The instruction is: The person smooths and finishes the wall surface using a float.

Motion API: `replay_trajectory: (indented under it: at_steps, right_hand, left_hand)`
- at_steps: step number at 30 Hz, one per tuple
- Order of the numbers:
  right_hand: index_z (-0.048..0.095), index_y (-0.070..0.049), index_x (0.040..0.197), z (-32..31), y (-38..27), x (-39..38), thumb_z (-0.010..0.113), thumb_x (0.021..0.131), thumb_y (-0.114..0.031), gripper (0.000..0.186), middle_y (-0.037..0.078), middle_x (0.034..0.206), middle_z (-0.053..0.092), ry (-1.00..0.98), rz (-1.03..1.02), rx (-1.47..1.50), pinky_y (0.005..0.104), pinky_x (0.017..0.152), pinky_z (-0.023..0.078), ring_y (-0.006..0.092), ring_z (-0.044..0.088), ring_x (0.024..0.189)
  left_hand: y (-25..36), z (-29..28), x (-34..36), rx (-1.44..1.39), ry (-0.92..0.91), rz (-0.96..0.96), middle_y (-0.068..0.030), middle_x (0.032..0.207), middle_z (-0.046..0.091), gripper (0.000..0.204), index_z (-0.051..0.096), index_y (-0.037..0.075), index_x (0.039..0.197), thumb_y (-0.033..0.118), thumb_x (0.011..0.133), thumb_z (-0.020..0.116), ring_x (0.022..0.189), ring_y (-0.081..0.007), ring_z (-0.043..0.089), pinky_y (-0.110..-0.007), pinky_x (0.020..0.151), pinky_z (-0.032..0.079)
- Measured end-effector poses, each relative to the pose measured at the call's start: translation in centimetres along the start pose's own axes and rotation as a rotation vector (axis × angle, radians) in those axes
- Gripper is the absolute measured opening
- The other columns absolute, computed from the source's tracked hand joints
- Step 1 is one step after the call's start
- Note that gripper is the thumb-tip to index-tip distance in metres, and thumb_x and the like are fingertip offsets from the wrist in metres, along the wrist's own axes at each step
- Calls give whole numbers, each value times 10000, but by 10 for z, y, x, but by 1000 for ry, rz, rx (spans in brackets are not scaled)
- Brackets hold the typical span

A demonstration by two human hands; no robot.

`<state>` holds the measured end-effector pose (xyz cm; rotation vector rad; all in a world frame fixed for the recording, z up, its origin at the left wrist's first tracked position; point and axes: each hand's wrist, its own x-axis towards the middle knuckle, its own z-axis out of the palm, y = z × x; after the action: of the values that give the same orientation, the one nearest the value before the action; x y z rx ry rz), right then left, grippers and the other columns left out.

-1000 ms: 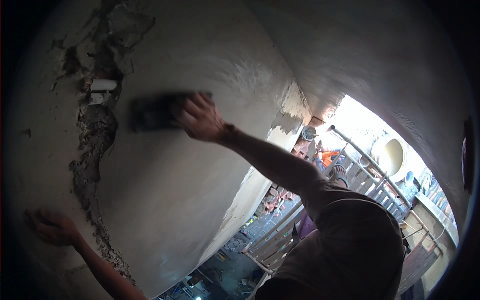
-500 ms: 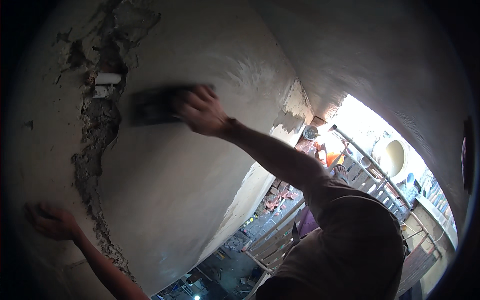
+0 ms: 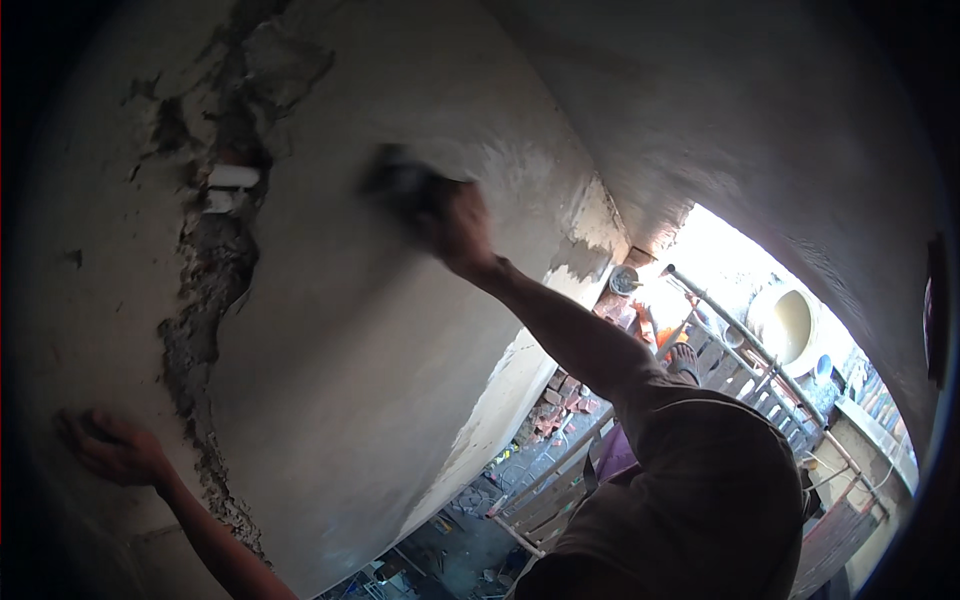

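Observation:
My right hand (image 3: 455,222) presses a dark flat plastering float (image 3: 400,180) against a grey, freshly plastered wall (image 3: 350,340); the tool is blurred by motion. My left hand (image 3: 110,445) lies flat on the wall at the lower left, fingers spread, holding nothing. Between the hands a rough chased channel (image 3: 205,290) runs down the wall. A short white pipe stub (image 3: 232,177) sticks out of the channel near its top.
A wooden scaffold railing (image 3: 740,350) runs below on the right. Beyond it are a bucket (image 3: 624,280), a pile of bricks (image 3: 552,408) and a large pale tank (image 3: 790,322) in bright daylight. The ground (image 3: 450,540) lies far below.
My right hand has slid the float to the right across the plaster, away from the channel. My left hand stays pressed on the wall.

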<state>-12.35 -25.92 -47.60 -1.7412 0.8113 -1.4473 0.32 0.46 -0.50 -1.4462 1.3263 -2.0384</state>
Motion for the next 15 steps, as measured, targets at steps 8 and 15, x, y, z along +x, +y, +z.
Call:
replay_trajectory:
  at_steps: [8,15]
  right_hand:
    - [580,-59,1203,-32,56,107,698,904,-209,355,175,1104,602,364,-327,-7,500,810,512,405,561,1025]
    - [545,-41,1236,-18,108,-54,665,916,-172,366,194,1141,597,23,390,90,480,908,459,411,564,1045]
  left_hand:
    - [-30,6,-11,30,33,-1,-139,1350,629,401,605,67,1351,308,1030,608,1220,-330,614,-432,1008,486]
    - [-22,1,-11,60,-39,-32,-141,1385,604,383,608,65,1348,290,1039,592,1248,-325,599,-429,1026,479]
